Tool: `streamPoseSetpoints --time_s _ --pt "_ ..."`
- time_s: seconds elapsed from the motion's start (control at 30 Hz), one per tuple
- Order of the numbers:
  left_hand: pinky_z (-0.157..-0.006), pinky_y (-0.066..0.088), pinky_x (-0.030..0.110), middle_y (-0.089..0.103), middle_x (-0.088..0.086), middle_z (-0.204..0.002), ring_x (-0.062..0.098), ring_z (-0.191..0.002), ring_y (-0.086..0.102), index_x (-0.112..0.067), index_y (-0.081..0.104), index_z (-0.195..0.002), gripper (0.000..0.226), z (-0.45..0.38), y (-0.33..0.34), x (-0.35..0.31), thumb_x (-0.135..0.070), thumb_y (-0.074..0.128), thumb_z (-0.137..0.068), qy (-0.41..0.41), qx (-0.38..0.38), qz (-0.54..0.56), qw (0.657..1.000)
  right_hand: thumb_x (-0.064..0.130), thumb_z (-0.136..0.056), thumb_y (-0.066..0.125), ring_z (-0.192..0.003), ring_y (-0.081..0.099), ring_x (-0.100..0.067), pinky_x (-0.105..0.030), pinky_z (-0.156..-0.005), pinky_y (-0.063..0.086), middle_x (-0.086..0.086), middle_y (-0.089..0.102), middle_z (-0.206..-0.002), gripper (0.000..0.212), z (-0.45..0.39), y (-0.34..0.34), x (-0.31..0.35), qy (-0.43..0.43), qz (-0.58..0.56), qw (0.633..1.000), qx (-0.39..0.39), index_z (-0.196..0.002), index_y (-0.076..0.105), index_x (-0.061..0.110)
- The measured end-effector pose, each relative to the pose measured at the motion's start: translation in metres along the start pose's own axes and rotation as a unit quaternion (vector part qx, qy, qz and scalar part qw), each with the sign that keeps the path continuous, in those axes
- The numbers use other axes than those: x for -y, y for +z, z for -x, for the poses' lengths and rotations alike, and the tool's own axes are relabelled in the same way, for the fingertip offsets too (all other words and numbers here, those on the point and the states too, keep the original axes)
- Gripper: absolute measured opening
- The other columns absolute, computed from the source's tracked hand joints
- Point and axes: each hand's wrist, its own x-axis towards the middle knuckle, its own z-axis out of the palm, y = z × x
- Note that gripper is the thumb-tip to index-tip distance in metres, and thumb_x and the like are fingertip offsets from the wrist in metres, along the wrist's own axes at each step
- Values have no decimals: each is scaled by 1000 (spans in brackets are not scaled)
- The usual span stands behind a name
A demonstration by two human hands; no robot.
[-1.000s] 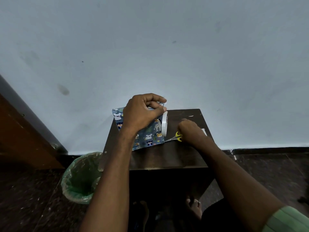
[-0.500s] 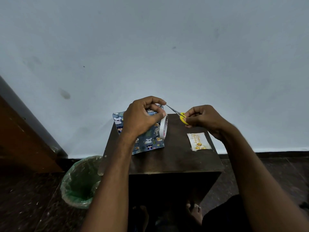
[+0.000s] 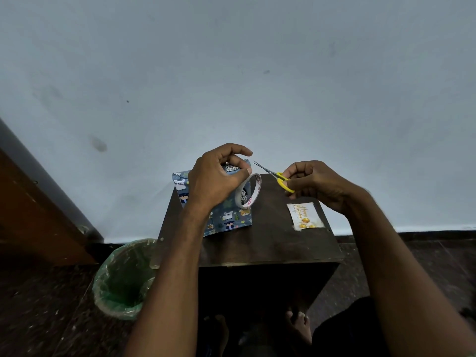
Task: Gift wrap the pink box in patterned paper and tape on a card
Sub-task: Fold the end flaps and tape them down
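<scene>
The box wrapped in blue animal-patterned paper point(image 3: 226, 217) lies on the left half of the small dark table point(image 3: 268, 243). Above it my left hand point(image 3: 216, 176) holds a roll of clear tape point(image 3: 248, 191), thumb and finger pinching the tape's end near the top. My right hand point(image 3: 314, 184) grips small yellow-handled scissors point(image 3: 277, 176); their blades point left toward the tape end, a short gap away. A small card with gold lettering point(image 3: 305, 215) lies flat on the table's right side.
A bin lined with a green bag point(image 3: 123, 279) stands on the dark floor left of the table. A pale wall rises right behind the table. A brown wooden door or panel point(image 3: 36, 215) is at far left. Bare feet show under the table.
My right hand picked the scissors up off the table and lifted them toward the tape, uncovering the card. My left hand kept hold of the tape roll over the box.
</scene>
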Motion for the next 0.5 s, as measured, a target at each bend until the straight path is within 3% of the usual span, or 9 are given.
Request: streamPoseSetpoints --time_s 0.2,0.33,0.5 --pt "-85 58 48 78 -22 -87 4 -102 72 -42 74 -110 26 1 0 -1 -31 79 -88 3 3 -2 1000 3 -77 78 -73 69 -23 -29 -64 60 -19 71 -85 32 -4 8 3 -19 7 1000 2 -105 69 -8" --pt "-88 59 49 78 -20 -87 5 -102 73 -42 74 -110 27 1 -1 -1 -29 80 -87 7 7 3 1000 -8 -87 73 -73 66 -25 -29 -63 59 -19 69 -83 19 -7 14 3 -42 19 999 -14 -105 68 -12" --pt "-88 59 49 78 -20 -87 4 -102 73 -42 75 -109 27 1 -2 -1 -28 80 -87 10 8 6 1000 -9 -87 72 -72 65 -26 -28 -61 58 -19 69 -82 18 -7 17 5 -57 28 997 -32 -104 68 -13"
